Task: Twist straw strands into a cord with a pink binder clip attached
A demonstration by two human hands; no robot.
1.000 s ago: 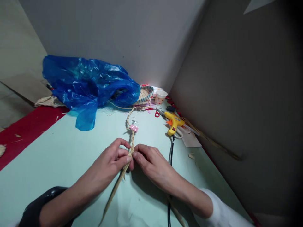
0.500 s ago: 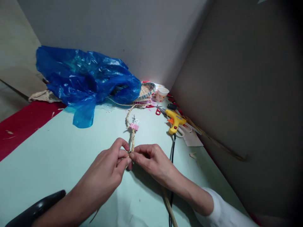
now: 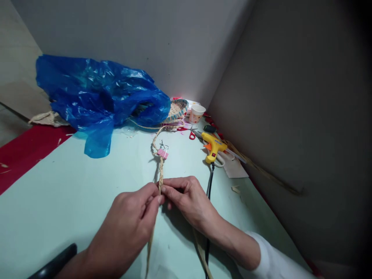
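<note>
A pale straw-coloured braid (image 3: 161,170) runs down the middle of the table toward me, with a pink binder clip (image 3: 163,153) clamped across it. At its near end my right hand (image 3: 186,199) pinches the braid between thumb and forefinger. My left hand (image 3: 135,217) is closed just beside it, fingertips pinching a strand where the braid ends. One loose flat strand (image 3: 150,248) hangs below my left hand, and another strand (image 3: 202,252) trails under my right wrist. The fingers partly hide the crossing of the strands.
A crumpled blue plastic bag (image 3: 101,93) lies at the back left, beside a woven basket (image 3: 178,110). A paper cup (image 3: 197,113), red-handled scissors (image 3: 192,134) and a yellow glue gun (image 3: 213,147) with a black cord (image 3: 209,186) stand or lie to the right, near the wall.
My left hand has rolled over and its fingers have closed in, and a strand now hangs below it. My right hand keeps its pinch. The view has shifted slightly.
</note>
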